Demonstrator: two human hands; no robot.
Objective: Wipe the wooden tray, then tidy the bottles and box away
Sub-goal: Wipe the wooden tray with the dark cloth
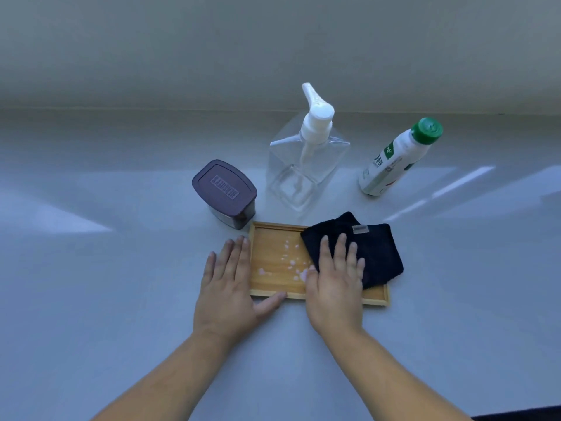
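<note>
one view only, from your head camera, looking down at the grey counter [121,268]. the wooden tray [273,253] lies just in front of you, with pale pinkish-white droplets [291,259] scattered across its middle. your left hand [230,287] lies flat and open, fingers along the tray's left edge, thumb on its near rim, bracing it and gripping nothing. your right hand [334,281] presses flat, fingers spread, on the black cloth [364,253], which covers the tray's right part and overhangs its right edge; it is pressing down, not clenched.

behind the tray stand the dark-lidded box [226,192], just beside its far left corner, the clear pump bottle [306,165] and, well apart to the right, the green-capped bottle [391,159].

the wipe looks barely begun. a leftward sweep could smear the droplets instead of lifting them, or push the tray if your left hand eases. a stroke away from you risks knocking the box or pump bottle.
</note>
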